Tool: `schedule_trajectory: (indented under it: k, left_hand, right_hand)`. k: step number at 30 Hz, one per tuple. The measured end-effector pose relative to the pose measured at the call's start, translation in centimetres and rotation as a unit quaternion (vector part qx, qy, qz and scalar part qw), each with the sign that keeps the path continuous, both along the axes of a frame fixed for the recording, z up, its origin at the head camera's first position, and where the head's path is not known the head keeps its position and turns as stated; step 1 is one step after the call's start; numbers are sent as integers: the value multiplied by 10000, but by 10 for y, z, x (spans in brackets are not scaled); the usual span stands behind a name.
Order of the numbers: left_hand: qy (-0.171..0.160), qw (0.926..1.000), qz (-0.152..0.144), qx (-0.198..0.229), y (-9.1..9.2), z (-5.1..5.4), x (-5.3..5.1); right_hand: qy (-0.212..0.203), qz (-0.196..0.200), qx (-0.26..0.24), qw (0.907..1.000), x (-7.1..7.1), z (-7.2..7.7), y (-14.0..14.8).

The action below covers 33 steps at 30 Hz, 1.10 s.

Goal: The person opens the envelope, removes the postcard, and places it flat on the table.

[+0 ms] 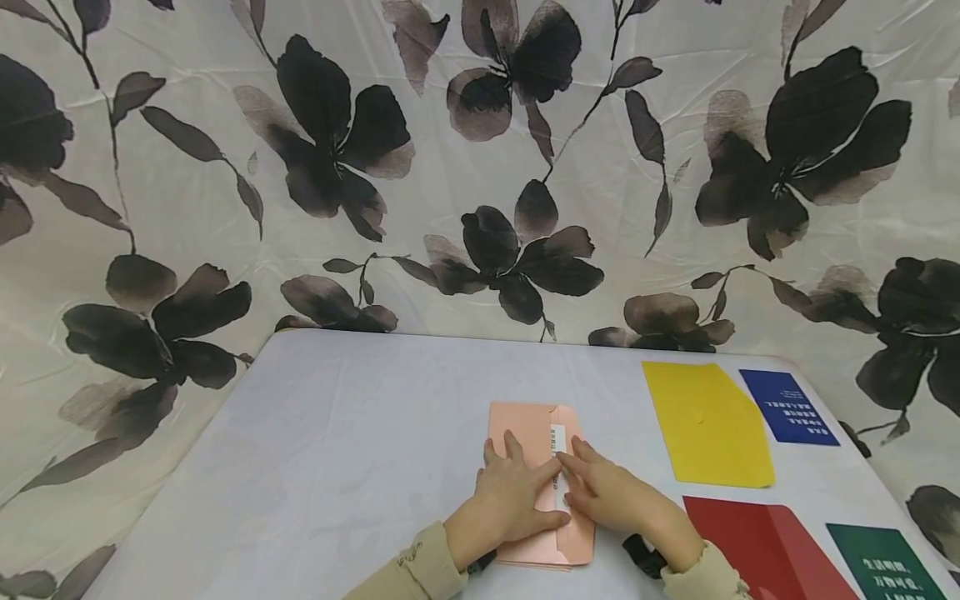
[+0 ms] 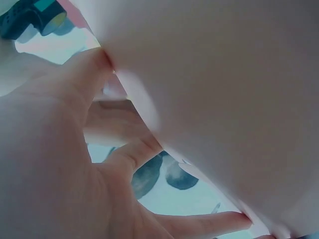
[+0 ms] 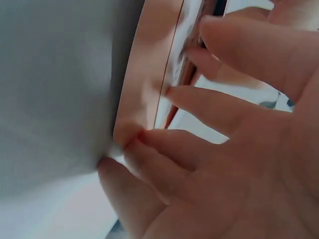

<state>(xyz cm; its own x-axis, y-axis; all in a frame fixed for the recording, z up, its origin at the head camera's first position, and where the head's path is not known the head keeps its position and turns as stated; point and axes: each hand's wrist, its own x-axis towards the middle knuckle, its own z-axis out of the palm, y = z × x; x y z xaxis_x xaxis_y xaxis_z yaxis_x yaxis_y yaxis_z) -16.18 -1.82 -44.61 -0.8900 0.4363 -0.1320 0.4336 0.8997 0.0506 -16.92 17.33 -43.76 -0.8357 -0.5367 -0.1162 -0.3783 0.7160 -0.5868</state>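
Pink envelope [image 1: 517, 421] lies on the table [image 1: 337, 467], a white printed strip [image 1: 558, 437] exposed beside its flap. The left hand [image 1: 510, 500] rests on the envelope, fingers spread; the right hand [image 1: 611, 492] touches the flap side, fingers loosely extended. A yellow envelope [image 1: 708, 425], red envelope [image 1: 757, 546], blue card [image 1: 787, 408] and green card [image 1: 881, 554] lie to the right.

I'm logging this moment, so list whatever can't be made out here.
Pink envelope, head view: left hand covers part of its front.
White strip: lettering too small in the head view, where the right hand partly covers it; blurred in the right wrist view.
Blue card, head view: print too small to read.
Red envelope, head view: cut off by the bottom edge.
Green card, head view: lower part cut off likewise.
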Motion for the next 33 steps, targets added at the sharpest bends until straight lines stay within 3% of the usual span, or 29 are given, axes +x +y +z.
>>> schedule_trajectory:
  k: [18, 33]
  left_hand:
    - [150, 9997, -40, -164, 1, 0, 1]
    - [-10, 10000, 62, 55, 1, 0, 2]
  right_hand:
    - [-234, 28, 52, 9997, -2, -1, 2]
    - [-259, 33, 104, 9996, 2, -3, 1]
